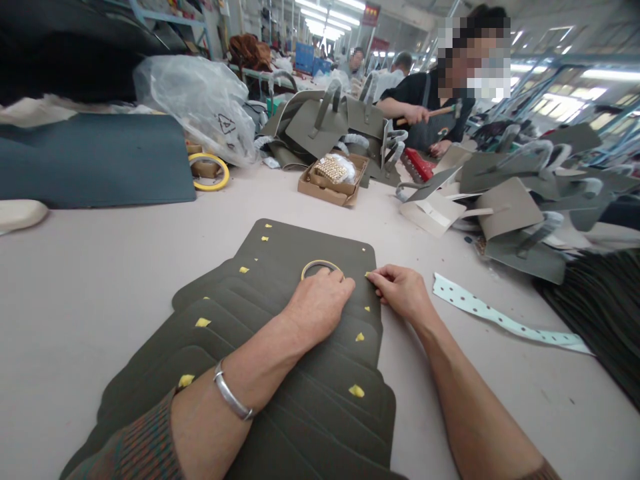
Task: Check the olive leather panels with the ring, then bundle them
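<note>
Overlapping dark olive panels [315, 239] lie in a fanned stack in front of me, with small yellow tape bits [203, 323] stuck along both sides. My left hand [323, 303] rests over the farthest panels, its fingers closed on a roll of yellow tape [305, 269] that is partly hidden beneath it. At the right edge of the farthest panel, my right hand [400, 288] pinches a small yellow piece of tape [368, 274] between thumb and forefinger. That piece touches or nearly touches the panel; which of the two I cannot tell.
A pale dotted strip [500, 318] lies to the right, beside stacked dark pieces [600, 313]. Farther back are a cardboard box [327, 194], a larger yellow tape roll [225, 177], a plastic bag [200, 107] and several grey-green bags [315, 123]. Across the table, a person holds a hammer [443, 112].
</note>
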The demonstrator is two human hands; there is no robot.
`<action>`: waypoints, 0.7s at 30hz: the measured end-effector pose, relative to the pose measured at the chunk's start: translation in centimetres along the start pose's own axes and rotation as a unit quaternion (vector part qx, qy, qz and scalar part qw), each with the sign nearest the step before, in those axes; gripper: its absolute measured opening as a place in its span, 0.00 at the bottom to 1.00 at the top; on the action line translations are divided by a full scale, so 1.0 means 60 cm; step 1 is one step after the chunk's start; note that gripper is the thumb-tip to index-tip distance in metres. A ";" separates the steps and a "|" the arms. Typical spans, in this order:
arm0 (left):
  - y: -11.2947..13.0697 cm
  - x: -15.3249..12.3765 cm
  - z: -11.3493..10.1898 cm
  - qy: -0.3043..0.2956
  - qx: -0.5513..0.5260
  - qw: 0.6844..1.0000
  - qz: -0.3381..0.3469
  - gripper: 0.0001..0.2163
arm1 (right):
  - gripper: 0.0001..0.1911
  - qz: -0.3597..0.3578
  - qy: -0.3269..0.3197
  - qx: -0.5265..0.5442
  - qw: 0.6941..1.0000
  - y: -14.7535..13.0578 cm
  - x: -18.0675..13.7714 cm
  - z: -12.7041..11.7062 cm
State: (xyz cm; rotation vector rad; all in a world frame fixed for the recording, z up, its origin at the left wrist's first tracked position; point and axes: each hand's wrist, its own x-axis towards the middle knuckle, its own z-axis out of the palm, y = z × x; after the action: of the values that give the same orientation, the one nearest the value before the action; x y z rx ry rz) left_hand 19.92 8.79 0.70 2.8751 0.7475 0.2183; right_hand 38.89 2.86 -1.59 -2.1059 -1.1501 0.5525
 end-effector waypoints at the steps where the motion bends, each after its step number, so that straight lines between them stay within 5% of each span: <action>1: 0.000 0.000 0.000 0.002 0.000 1.000 0.001 0.09 | 0.12 -0.009 0.007 -0.021 1.000 -0.002 0.001 0.001; 14: -0.008 0.002 -0.001 0.024 -0.028 0.999 0.017 0.07 | 0.12 -0.120 0.021 -0.149 0.981 -0.013 0.008 0.006; 21: -0.026 0.003 -0.004 0.078 -0.116 0.990 0.013 0.06 | 0.11 -0.087 -0.058 -0.097 0.990 -0.015 -0.004 -0.014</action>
State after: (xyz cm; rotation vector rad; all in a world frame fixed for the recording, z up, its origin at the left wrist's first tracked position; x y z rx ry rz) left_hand 19.29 10.25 0.67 2.6711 0.6609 0.5032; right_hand 38.79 2.72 -0.33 -2.1298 -1.4905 0.5022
